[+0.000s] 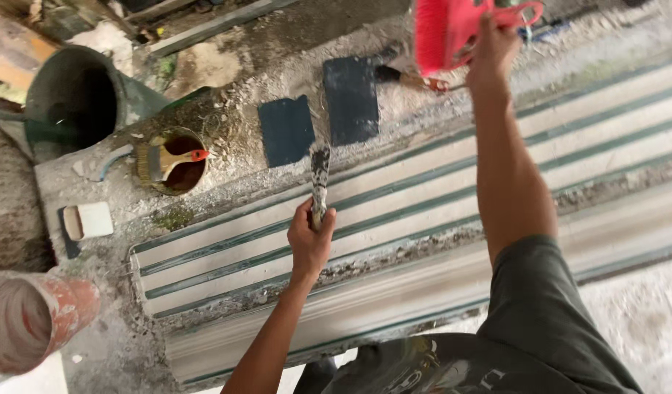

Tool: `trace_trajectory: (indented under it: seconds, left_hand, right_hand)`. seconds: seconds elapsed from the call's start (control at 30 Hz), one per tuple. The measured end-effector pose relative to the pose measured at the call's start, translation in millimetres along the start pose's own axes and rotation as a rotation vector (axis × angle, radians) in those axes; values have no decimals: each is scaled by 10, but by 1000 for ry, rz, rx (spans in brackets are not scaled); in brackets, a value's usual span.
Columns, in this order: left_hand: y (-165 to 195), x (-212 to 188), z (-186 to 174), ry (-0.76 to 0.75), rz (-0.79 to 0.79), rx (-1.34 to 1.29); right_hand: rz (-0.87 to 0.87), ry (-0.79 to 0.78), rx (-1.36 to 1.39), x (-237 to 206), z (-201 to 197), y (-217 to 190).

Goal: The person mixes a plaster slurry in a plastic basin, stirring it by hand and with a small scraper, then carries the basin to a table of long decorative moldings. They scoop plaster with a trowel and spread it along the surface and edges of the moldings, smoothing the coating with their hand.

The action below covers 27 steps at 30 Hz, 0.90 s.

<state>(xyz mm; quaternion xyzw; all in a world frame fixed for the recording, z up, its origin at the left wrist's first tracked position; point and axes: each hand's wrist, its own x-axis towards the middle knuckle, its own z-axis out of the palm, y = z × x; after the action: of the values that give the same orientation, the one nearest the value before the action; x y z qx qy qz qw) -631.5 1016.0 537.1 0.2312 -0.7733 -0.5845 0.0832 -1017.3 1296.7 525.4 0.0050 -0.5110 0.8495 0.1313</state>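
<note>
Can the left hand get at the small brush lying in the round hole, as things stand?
Probably not right away: the left hand is closed around a crusted tool handle. The brush itself lies uncovered in the hole, nothing between them.

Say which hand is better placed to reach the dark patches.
Probably left: the left hand holds a caked blade ending beside the dark patches; the right hand holds a red brush beyond.

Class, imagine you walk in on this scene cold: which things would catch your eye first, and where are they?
Brightest is the red brush at the top, gripped by the right hand. In the middle, the left hand holds a plaster-caked tool over the long white mould with green ridges. Behind it lie two dark square patches on the crusted ledge, and at left a green bucket.
</note>
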Motion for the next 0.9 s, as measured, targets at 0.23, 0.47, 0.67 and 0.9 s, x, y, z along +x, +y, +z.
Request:
trace_trajectory:
  seconds: [0.23,0.47,0.67,0.9]
  left_hand:
    - [-190,-157,-135,109,-131,112]
    - [-686,-502,-563,217,-195,68]
    - [-1032,-1097,-1044,263,-192,-8]
    - [-1564,-2133,-2089,64,-207,77]
  right_hand:
    - [-87,93,-18,664,193,-9]
    - [-726,419,-1313,-68,322,338]
    - [264,-628,-658,-3281,866,754]
    - [615,-898,-703,-6572,1712,930]
